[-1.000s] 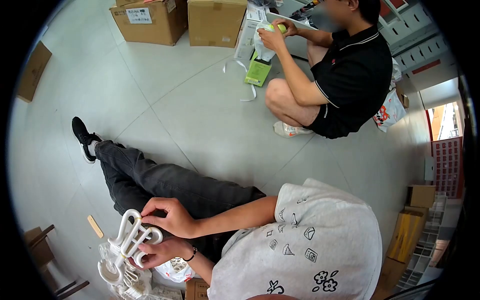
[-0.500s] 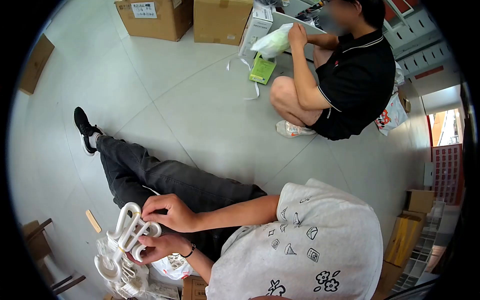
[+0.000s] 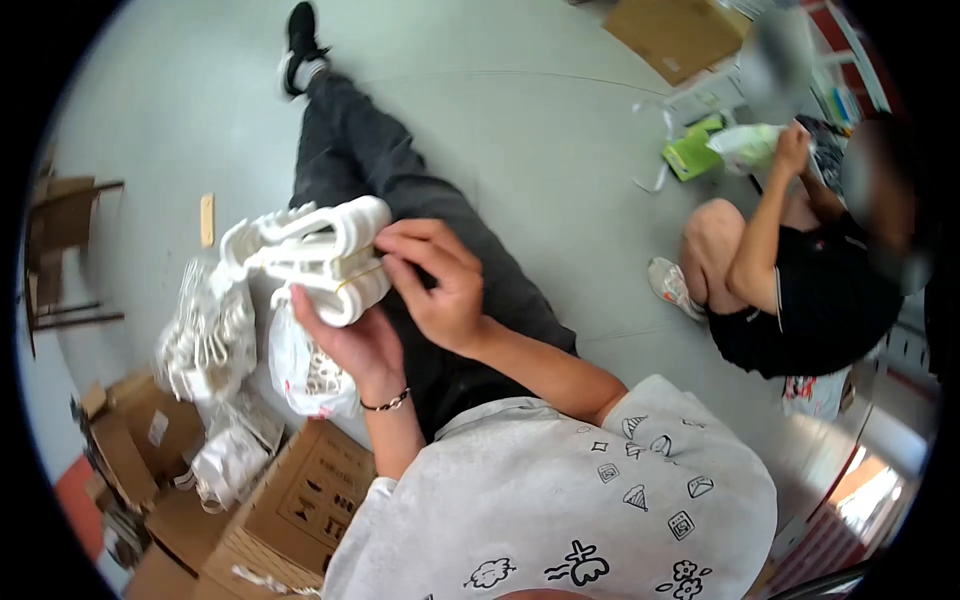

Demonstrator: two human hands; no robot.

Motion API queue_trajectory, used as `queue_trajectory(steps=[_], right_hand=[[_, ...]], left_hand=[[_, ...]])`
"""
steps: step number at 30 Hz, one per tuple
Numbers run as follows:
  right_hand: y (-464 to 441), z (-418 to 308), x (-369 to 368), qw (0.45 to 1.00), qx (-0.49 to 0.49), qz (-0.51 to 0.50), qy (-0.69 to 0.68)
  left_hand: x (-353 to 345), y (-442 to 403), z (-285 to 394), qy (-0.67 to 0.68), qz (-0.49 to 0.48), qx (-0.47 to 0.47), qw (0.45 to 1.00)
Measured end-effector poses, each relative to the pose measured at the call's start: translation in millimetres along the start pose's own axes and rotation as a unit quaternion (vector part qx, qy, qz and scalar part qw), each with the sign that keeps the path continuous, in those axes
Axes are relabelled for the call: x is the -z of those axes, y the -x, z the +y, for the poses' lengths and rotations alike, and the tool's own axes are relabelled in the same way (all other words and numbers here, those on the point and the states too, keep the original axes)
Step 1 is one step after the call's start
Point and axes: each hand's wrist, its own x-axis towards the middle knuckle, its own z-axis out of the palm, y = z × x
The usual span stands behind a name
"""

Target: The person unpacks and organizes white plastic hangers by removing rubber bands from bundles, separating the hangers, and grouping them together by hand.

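A bundle of white plastic hangers (image 3: 310, 245) is held up over the lap, its curved pieces stacked together. My left hand (image 3: 355, 345) supports it from below, thumb against the near side and the other fingers largely hidden beneath. A thin yellow rubber band (image 3: 362, 272) crosses the right end of the bundle. At that end my right hand (image 3: 440, 285) has thumb and forefinger pinched close together at the band; the exact contact is blurred.
Bags of white hangers (image 3: 208, 335) and a white plastic bag (image 3: 305, 365) lie on the left, near a cardboard box (image 3: 300, 500). A wooden strip (image 3: 207, 220) is on the floor. At right, a crouching person (image 3: 800, 250) holds a pale green package (image 3: 745, 147).
The view has swung left and down, showing more boxes and bags. The hanger bundle has turned to lie more level, and my right hand has moved to its right end.
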Motion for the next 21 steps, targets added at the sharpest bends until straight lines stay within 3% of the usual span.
queue_trajectory(steps=[8,21], right_hand=[[1,9,-4,0.997,0.046,0.023,0.057],[8,12,2,0.981,0.156,-0.06,0.097]], left_hand=[[-4,0,1,0.044,0.007,0.032,0.998],[12,3,5,0.149,0.016,0.073,0.986]])
